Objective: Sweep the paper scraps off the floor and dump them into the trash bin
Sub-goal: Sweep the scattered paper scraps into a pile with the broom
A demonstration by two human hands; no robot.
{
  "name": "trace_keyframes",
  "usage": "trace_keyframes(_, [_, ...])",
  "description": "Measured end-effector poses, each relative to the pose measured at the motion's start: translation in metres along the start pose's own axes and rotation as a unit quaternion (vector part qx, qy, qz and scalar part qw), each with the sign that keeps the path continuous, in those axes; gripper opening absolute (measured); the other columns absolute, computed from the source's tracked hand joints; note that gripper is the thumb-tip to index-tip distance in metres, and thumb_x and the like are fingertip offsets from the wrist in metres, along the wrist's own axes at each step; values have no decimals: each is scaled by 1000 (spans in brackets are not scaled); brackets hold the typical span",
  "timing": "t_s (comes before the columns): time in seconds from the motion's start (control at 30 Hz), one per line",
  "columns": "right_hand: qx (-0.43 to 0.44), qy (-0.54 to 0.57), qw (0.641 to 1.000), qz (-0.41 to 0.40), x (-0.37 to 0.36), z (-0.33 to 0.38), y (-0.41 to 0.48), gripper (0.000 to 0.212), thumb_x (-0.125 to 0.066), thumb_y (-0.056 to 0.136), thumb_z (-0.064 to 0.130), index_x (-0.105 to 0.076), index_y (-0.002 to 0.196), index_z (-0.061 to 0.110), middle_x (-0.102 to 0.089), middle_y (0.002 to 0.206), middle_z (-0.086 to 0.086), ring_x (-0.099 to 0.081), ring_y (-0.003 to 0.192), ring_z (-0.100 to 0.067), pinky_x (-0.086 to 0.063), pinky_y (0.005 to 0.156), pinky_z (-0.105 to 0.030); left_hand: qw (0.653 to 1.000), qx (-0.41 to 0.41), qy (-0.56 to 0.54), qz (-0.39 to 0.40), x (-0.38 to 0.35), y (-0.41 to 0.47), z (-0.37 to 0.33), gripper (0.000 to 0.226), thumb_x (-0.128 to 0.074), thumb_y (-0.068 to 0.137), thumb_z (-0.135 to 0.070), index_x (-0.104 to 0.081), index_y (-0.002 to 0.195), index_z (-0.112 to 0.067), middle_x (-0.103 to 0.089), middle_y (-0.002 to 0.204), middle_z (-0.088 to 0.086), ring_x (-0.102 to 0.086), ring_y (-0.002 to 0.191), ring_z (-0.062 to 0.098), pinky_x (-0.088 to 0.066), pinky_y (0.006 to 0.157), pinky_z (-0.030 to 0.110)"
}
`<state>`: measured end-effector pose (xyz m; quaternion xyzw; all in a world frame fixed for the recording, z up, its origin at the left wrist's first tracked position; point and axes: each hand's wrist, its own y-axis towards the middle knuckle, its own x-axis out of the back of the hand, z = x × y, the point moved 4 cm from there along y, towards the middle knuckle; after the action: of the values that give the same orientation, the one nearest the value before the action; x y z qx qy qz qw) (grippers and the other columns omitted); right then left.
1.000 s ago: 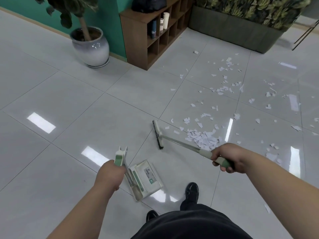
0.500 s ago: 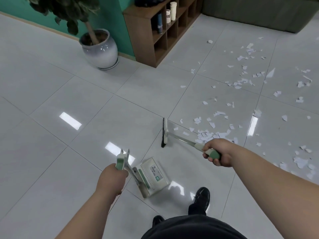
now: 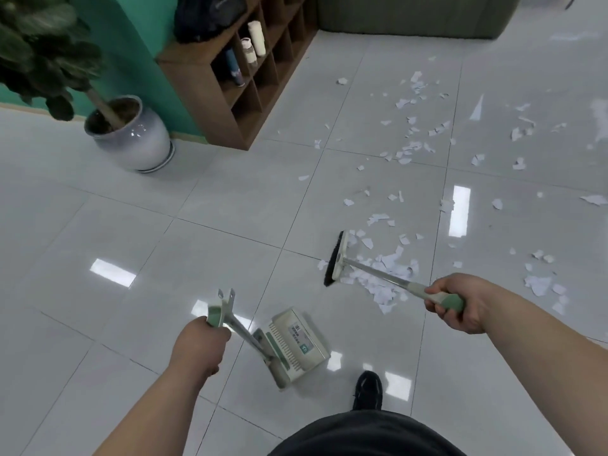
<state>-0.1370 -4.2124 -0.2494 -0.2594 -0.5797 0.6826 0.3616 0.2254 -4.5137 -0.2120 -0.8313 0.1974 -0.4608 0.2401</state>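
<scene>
Glossy grey tiled floor (image 3: 131, 258) fills the view, meeting a green wall at its far left edge. Nearest, a black shoe (image 3: 368, 390) stands on the tiles. The left hand (image 3: 200, 347) has its fingers wrapped round the handle of the dustpan (image 3: 296, 343), which sits tilted just beside the shoe. I cannot tell whether the pan touches the floor. The right hand (image 3: 460, 304) holds the broom (image 3: 378, 274) with its fingers curled round the green grip.

1 second ago bare tile lay between the broom head (image 3: 335, 258) and the gathered pile of paper scraps (image 3: 378, 291); now scraps touch the head. The dustpan remains apart from the pile, so I judge that nothing is collected yet. Farther off, loose scraps (image 3: 411, 146) litter the tiles toward the wooden shelf (image 3: 230, 93) and the potted plant (image 3: 131, 136). No trash bin is in view.
</scene>
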Motion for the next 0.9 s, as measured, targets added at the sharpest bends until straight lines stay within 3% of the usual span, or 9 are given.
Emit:
trace_keyframes(0.27, [74,-17,997,-4,41,9,-37,25,-59,83,8,-58,108,3,-62,64,-11,-51,39,-18,-34,35,-16,999,-43,5,16,-27,1,-62,12,-46,82,2,-44,76,-8,-37,68,9,-29,56,22,-30,44,25])
trace_keyframes(0.5, [93,-18,995,27,17,12,-42,23,-58,84,8,-59,107,3,-61,65,-12,-48,42,-17,-30,35,-16,997,-67,26,17,-24,6,-88,13,-47,82,1,-42,75,-8,-36,66,8,-29,56,23,-30,44,25])
trace_keyframes(0.7, [64,-17,997,36,-29,22,-22,26,-58,83,10,-60,108,7,-63,65,-10,-49,41,-16,-31,37,-15,996,-75,37,35,-18,23,-101,12,-47,82,1,-45,75,-9,-37,68,8,-29,55,22,-31,42,23])
trace_keyframes(0.9, [14,22,1000,-14,-34,17,-14,22,-58,83,9,-62,104,4,-64,66,-11,-48,38,-17,-32,36,-15,994,-76,38,68,-8,65,-112,15,-47,81,1,-41,74,-11,-34,64,7,-26,52,21,-28,44,24])
